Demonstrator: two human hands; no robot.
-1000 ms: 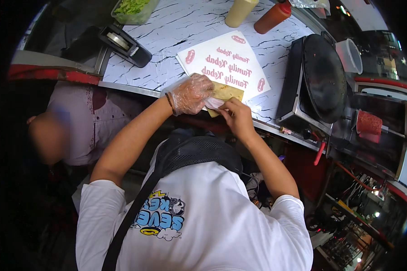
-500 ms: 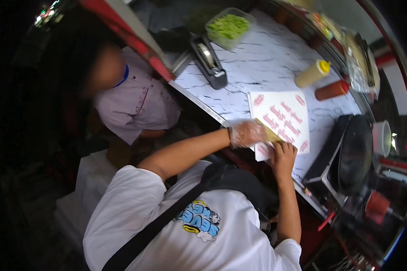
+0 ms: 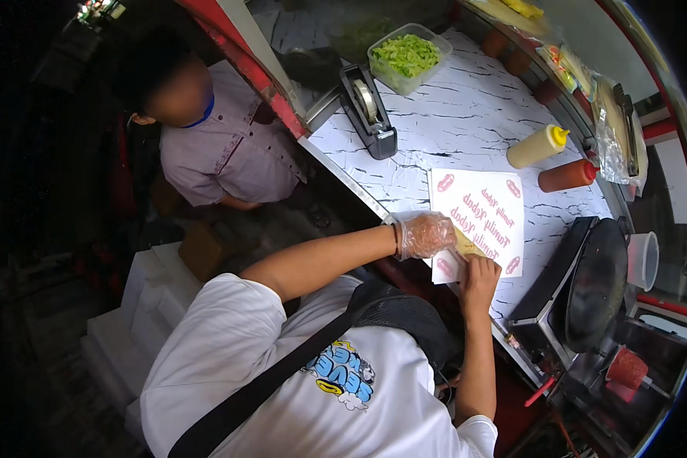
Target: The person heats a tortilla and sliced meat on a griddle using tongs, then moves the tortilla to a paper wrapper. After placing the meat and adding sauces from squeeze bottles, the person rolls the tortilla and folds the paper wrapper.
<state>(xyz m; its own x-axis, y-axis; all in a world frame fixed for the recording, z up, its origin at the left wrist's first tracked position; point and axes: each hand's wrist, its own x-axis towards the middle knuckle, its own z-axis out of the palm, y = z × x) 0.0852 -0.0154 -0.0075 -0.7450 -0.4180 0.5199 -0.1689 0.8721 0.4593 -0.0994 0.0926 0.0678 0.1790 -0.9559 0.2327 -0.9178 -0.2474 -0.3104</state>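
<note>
Sheets of white wrapping paper (image 3: 498,204) with red print lie near the counter's front edge. A tan rolled flatbread (image 3: 469,244) rests slantwise across the lower part of the top sheet. My left hand (image 3: 426,234), in a clear plastic glove, is closed over the roll's left end. On the near side, my bare right hand (image 3: 480,281) has its fingers bent and pressed together at the roll's lower edge and the paper there. Whether those fingers pinch the paper, the bread or both is hard to see.
Two squeeze bottles, one cream (image 3: 538,146) and one red-brown (image 3: 568,176), stand beyond the paper. Farther back are a tape dispenser (image 3: 369,111) and a tub of chopped lettuce (image 3: 407,57). A black round griddle (image 3: 594,286) is at right. Another person (image 3: 225,137) stands at left.
Both hands stay at the rolled flatbread with little movement. The whole view has shifted slightly, placing the counter things lower in the picture.
</note>
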